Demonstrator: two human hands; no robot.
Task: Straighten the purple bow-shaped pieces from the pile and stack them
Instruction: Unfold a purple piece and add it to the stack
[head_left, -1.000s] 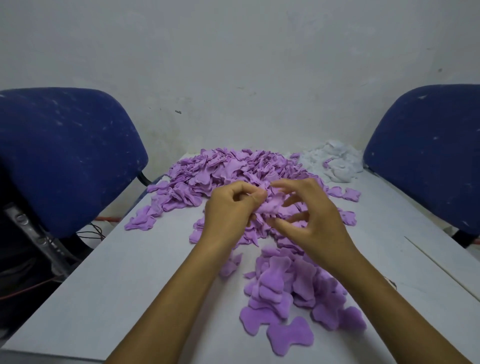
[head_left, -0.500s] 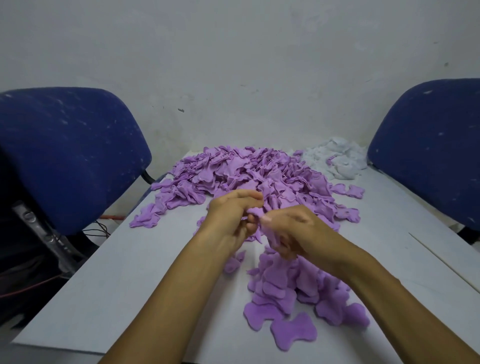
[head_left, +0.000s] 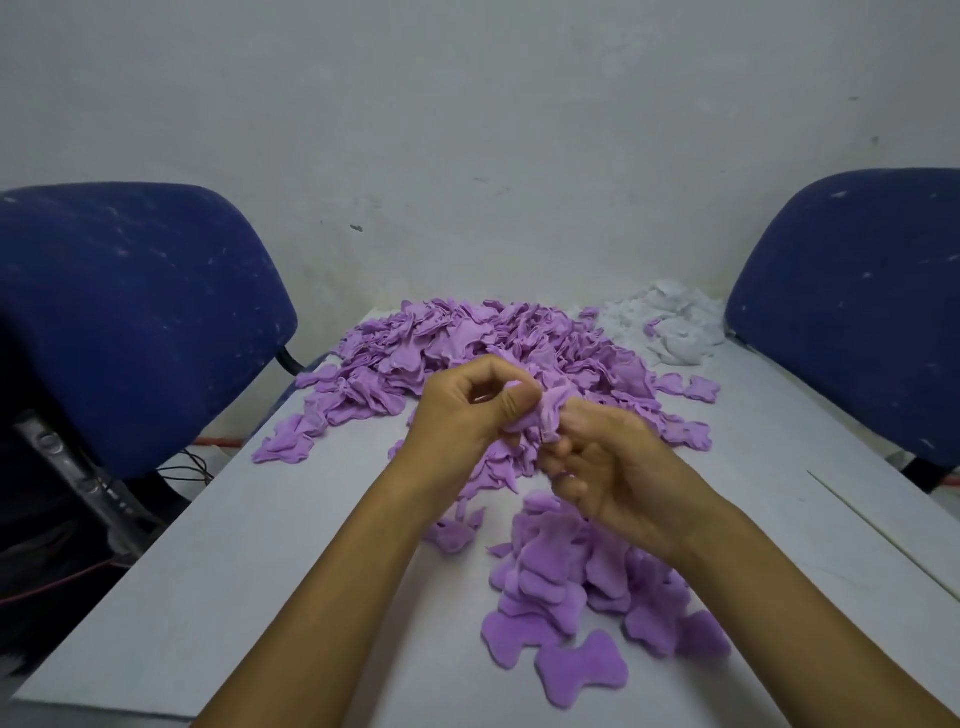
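White tabletop (head_left: 218, 566) runs from 6 to 12 o'clock, blue chair (head_left: 130, 317) at 9, second blue chair (head_left: 852, 306) at 3. Big loose pile of purple bow-shaped pieces (head_left: 467, 343) at 12 o'clock of the hands, small heap of white pieces (head_left: 675, 327) at 1 o'clock beside it. Flattened stack of purple pieces (head_left: 576, 587) at 5 o'clock, under the right wrist, overlapping and fanned out, not squared. Left hand (head_left: 457, 415) and right hand (head_left: 618, 483) meet at centre above the tabletop. Both grips closed on one crumpled purple piece (head_left: 545, 413): left pinches it thumb against fingers, right fingers curl round its other end. Piece is bunched between them, off the tabletop, over the near edge of the pile.
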